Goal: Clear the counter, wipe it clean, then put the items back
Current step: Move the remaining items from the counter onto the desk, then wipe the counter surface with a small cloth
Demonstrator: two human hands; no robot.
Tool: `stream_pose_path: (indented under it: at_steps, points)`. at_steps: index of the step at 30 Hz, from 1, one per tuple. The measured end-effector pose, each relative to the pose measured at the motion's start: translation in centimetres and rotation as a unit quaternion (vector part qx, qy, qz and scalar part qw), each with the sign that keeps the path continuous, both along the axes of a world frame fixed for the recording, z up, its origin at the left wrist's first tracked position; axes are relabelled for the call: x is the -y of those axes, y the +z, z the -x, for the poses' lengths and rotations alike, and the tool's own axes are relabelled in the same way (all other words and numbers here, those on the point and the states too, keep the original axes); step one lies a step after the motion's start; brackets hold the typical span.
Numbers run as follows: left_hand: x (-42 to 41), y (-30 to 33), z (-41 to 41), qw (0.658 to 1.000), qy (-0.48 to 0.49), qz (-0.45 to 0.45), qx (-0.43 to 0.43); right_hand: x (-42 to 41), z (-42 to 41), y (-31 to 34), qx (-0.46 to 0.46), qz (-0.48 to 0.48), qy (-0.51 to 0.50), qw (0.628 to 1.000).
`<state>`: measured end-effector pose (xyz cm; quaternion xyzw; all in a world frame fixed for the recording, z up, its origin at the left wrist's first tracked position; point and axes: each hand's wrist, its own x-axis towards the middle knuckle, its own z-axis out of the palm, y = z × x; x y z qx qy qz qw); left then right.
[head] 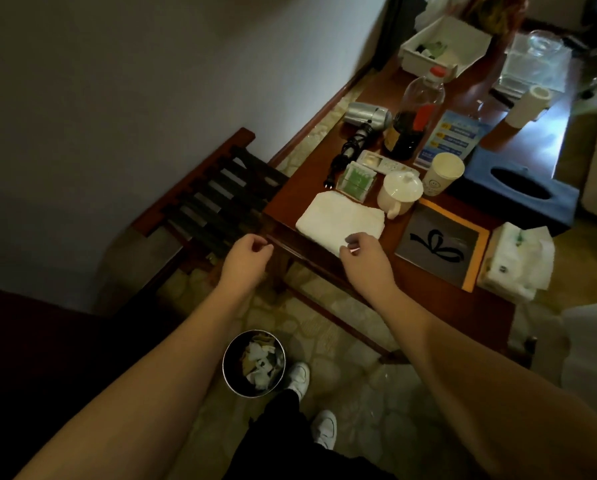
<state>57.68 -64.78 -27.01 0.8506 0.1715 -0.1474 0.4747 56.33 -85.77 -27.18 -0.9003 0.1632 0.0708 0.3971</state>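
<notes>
Two bare hands reached toward the near end of the reddish-brown wooden counter (pixel 428 306), which was crowded with things yet to be cleared. The left hand (pixel 247 252) hovered beyond the counter's corner, fingers loosely curled and holding nothing. The right hand (pixel 361 252) hung over the near corner of the folded white towel (pixel 338 216), thumb and forefinger close together as if to pinch its edge; whether they touched the cloth could not be told.

The step in hand looked like lifting the towel, either to move it off or to wipe with it. To do it well, the person would have wanted a grip on the whole folded stack, not one layer, and a lift straight up and toward the body, since the white lidded ceramic cup (pixel 399 195) stood just beside the towel's far edge and could be knocked.

By count, the counter carried one silver hair dryer (pixel 368 117) with its black cord, one clear bottle (pixel 423 91) with a red cap, one dark bottle (pixel 404 133), one paper cup (pixel 444 173), one blue tissue box (pixel 518 192), one dark orange-edged tray (pixel 442 247), one green sachet holder (pixel 357 181) and one white open box (pixel 442 46). On the floor below stood one round metal waste bin (pixel 254 363) holding scraps.
</notes>
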Motion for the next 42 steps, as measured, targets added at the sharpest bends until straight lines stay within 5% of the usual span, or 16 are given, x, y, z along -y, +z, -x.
stream_pose_path:
  at_steps: [7, 16, 29, 37, 42]
  points:
    - [-5.5, -2.1, 9.3, 0.996, 0.063, -0.02, -0.064, -5.3, 4.7, -3.7, -0.017, 0.047, 0.222, 0.974]
    - [-10.7, -7.4, 12.7, 0.979, 0.067, -0.038, -0.187, -10.5, 6.5, -9.0, -0.16, 0.087, 0.322, 0.929]
    - [-18.3, -19.4, -1.6, 0.963, -0.013, 0.016, -0.269, -20.1, -5.4, -19.3, -0.312, 0.03, 0.145, 0.939]
    - [-18.5, -26.8, -7.3, 0.921, 0.127, 0.208, -0.304, -25.2, -12.1, -26.6, -0.259, -0.076, 0.01, 0.963]
    - [-18.5, -28.3, -6.7, 0.884, 0.21, 0.275, -0.316, -26.2, -11.9, -28.5, -0.283, -0.036, -0.001, 0.958]
